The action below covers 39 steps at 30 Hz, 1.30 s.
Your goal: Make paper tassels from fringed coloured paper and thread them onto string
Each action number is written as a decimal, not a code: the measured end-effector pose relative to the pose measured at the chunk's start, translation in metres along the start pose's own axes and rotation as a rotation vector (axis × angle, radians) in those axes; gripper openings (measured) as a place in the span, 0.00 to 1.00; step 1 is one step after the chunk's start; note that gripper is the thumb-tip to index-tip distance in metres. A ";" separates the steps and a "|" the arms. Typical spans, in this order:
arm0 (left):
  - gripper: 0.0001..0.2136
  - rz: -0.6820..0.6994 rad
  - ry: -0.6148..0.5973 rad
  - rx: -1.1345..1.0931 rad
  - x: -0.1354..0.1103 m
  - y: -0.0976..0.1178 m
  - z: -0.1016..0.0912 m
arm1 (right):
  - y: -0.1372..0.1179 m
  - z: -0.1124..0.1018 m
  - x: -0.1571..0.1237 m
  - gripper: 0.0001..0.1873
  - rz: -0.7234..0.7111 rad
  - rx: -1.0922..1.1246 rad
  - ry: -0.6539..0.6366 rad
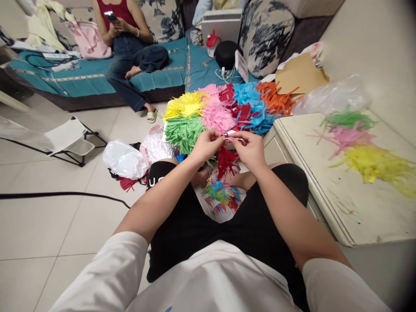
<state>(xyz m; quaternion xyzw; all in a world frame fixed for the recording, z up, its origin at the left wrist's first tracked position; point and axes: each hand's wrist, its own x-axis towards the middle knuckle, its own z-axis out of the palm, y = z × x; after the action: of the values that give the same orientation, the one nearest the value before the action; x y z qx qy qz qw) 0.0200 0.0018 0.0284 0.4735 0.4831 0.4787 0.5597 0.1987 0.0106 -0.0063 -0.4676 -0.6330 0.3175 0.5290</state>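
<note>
My left hand (208,146) and my right hand (251,149) meet in front of me above my knees, fingertips pinched close together. Between them they hold the top of a red paper tassel (228,161), whose cut strips hang down below my fingers. Something small and white shows at the fingertips, too small to make out. Just beyond my hands lie bunches of fringed paper: green (185,132), yellow (183,106), pink (217,115), blue (256,106) and orange (276,99). More multicoloured fringe (222,190) is on a printed sheet between my legs.
To my right, a worn cream cabinet top (328,195) bears green, pink and yellow fringes (373,162). A white plastic bag (125,159) lies on the floor at left, near a folding stool (71,136). Another person sits on the teal-covered sofa (175,71) with a phone (111,16).
</note>
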 end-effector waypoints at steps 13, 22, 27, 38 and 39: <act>0.08 0.409 -0.087 0.430 -0.002 -0.016 -0.004 | 0.000 0.001 0.004 0.11 0.149 0.095 -0.091; 0.06 0.400 -0.157 0.316 -0.007 -0.016 -0.006 | -0.005 0.001 0.003 0.10 0.038 0.059 -0.028; 0.12 0.546 -0.144 0.449 -0.007 -0.013 -0.008 | -0.001 0.000 0.006 0.16 0.052 0.088 -0.069; 0.07 0.577 -0.067 0.180 -0.008 -0.010 -0.006 | -0.003 -0.001 0.007 0.36 0.243 0.369 -0.212; 0.06 0.537 -0.063 0.130 -0.008 -0.010 -0.004 | -0.004 -0.002 0.006 0.36 0.247 0.383 -0.225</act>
<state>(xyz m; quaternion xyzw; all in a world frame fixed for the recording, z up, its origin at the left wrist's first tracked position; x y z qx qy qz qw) 0.0162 -0.0064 0.0186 0.6341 0.3525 0.5629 0.3960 0.1993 0.0151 -0.0004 -0.3943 -0.5542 0.5439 0.4915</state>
